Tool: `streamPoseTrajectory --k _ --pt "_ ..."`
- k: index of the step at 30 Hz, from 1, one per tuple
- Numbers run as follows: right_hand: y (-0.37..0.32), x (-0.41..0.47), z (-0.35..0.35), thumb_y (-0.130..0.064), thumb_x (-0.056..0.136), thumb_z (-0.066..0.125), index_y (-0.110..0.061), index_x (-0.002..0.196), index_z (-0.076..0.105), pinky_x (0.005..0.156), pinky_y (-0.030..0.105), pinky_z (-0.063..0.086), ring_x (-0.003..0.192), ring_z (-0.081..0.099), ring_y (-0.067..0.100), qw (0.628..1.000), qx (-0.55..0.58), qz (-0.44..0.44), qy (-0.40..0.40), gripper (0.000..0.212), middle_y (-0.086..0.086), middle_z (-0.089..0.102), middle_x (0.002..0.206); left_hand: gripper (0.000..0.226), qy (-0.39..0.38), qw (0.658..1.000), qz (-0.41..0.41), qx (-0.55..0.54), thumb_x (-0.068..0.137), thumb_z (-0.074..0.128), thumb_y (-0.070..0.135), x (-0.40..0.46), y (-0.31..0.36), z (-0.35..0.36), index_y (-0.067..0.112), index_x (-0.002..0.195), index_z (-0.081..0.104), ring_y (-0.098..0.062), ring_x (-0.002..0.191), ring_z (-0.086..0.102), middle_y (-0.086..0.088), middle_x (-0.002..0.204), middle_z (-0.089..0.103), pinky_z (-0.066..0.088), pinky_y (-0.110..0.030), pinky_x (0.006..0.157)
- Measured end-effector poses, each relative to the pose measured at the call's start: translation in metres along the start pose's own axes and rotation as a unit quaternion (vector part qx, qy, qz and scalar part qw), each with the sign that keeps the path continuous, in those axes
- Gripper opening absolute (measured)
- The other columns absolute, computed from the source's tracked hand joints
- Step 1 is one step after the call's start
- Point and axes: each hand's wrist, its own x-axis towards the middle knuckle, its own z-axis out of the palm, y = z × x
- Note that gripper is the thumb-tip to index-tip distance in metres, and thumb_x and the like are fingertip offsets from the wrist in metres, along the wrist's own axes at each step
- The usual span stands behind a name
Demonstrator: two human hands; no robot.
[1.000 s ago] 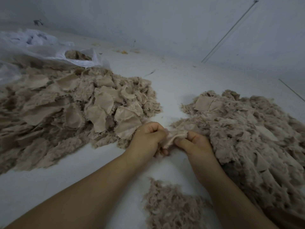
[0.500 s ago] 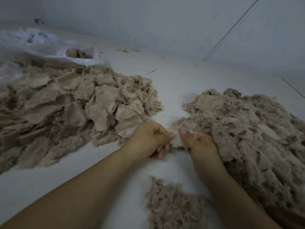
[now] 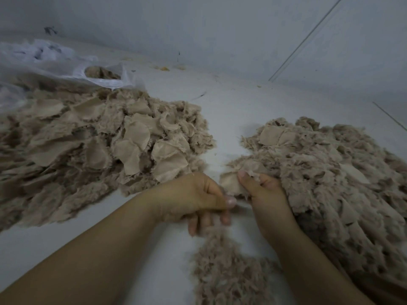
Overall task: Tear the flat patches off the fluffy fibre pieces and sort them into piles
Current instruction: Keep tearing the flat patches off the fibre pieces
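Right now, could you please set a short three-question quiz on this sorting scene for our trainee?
1. True or false: the right hand pinches a flat patch.
2. Which hand pulls fluff down toward the small fluff pile: A left, B right?
3. What lies behind the big left pile?

Key: 1 true. 2 A, the left hand. 3 A clear plastic bag.

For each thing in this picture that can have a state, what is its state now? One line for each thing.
left hand: fingers curled, pinching a tuft of fluff
right hand: pinching the flat patch
flat patch: held under the right thumb
tuft of fluff: hanging from the left hand, blurred
small fluff pile: loose, between the forearms
left pile: heaped, many flat patches on top
right pile: heaped, mostly fluffy
plastic bag: open, fibre inside
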Motion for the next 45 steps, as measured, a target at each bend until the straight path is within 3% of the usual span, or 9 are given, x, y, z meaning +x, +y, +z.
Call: streamPoseTrajectory --k 3,9,13,18,22,29,32,37,45 --pt "-0.002 -0.001 -0.002 -0.02 0.095 0.063 0.026 0.105 0.056 0.082 0.058 0.053 0.085 0.061 0.054 1.0 -0.004 -0.007 -0.023 0.047 0.043 0.059 0.091 0.043 0.188 0.982 0.026 -0.023 0.082 0.072 0.042 0.014 -0.002 0.005 0.001 0.081 0.057 -0.031 0.04 0.057 -0.023 0.065 0.066 0.041 -0.029 0.037" --pt "0.001 -0.001 -0.002 -0.019 0.099 0.056 0.002 0.087 0.071 0.075 0.038 0.057 0.083 0.069 0.034 0.999 0.027 -0.026 -0.007 0.028 0.019 0.074 0.087 0.025 0.152 0.973 0.114 -0.129 0.097 0.054 0.017 0.013 0.001 0.004 0.002 0.076 0.056 -0.012 0.026 0.045 -0.009 0.046 0.056 0.026 -0.013 0.028" --pt "0.002 0.003 -0.004 -0.029 0.105 0.044 -0.027 0.108 0.067 0.064 0.022 0.055 0.084 0.071 0.014 0.992 0.105 -0.055 0.039 0.023 -0.011 0.073 0.11 0.029 0.267 0.83 0.297 -0.39 0.09 0.056 0.015 0.023 0.015 -0.003 0.016 0.118 0.053 -0.024 0.091 0.072 -0.008 0.119 0.068 0.059 -0.035 0.064" --pt "0.003 0.003 0.001 -0.034 0.106 0.043 -0.051 0.117 0.055 0.049 0.019 0.047 0.057 0.058 0.007 0.995 0.062 -0.054 0.06 0.023 -0.032 0.065 0.116 0.05 0.31 0.943 0.116 -0.037 0.094 0.057 0.002 0.052 -0.005 0.017 0.023 0.138 0.049 -0.015 0.057 0.061 -0.009 0.112 0.068 0.051 -0.027 0.049" --pt "0.003 0.003 0.001 -0.035 0.106 0.038 -0.038 0.129 0.051 0.045 0.017 0.04 0.046 0.044 0.005 0.994 0.077 -0.048 0.062 0.026 -0.021 0.067 0.123 0.058 0.278 0.943 0.105 0.149 0.093 0.051 0.004 0.074 -0.004 0.019 0.029 0.145 0.04 -0.016 0.105 0.063 0.003 0.145 0.048 0.051 -0.023 0.086" --pt "0.002 0.004 0.003 -0.037 0.107 0.037 -0.034 0.13 0.053 0.043 0.017 0.04 0.045 0.044 0.003 0.994 0.073 -0.035 0.07 0.028 -0.019 0.072 0.109 0.027 0.283 0.954 0.077 0.061 0.094 0.056 0.015 0.099 0.002 0.021 0.029 0.072 0.064 -0.018 0.044 0.05 0.004 0.051 0.055 0.041 -0.032 0.044" --pt "0.003 0.007 0.003 -0.036 0.107 0.037 -0.029 0.142 0.048 0.043 0.018 0.043 0.045 0.049 0.004 0.994 0.072 -0.016 0.082 0.037 -0.02 0.073 0.104 0.022 0.34 0.932 0.079 0.097 0.085 0.066 0.019 0.102 -0.002 0.027 0.019 0.063 0.061 -0.018 0.049 0.049 0.005 0.05 0.052 0.046 -0.043 0.049" --pt "0.004 0.01 0.004 -0.029 0.108 0.038 -0.019 0.15 0.04 0.039 0.018 0.042 0.038 0.049 0.006 0.993 0.056 0.021 0.103 0.043 -0.011 0.059 0.09 0.025 0.322 0.938 0.122 0.03 0.083 0.075 0.008 0.083 -0.009 0.024 0.018 0.063 0.063 -0.009 0.037 0.052 0.002 0.045 0.057 0.042 -0.022 0.04" --pt "-0.001 0.009 0.003 -0.029 0.108 0.04 -0.021 0.129 0.054 0.039 0.019 0.043 0.038 0.049 0.007 0.99 0.083 0.041 0.109 0.026 0.0 0.066 0.057 0.017 0.347 0.93 0.116 0.024 0.09 0.066 0.006 0.067 -0.003 0.037 0.009 0.074 0.06 -0.02 0.045 0.055 -0.009 0.055 0.057 0.045 -0.03 0.047"
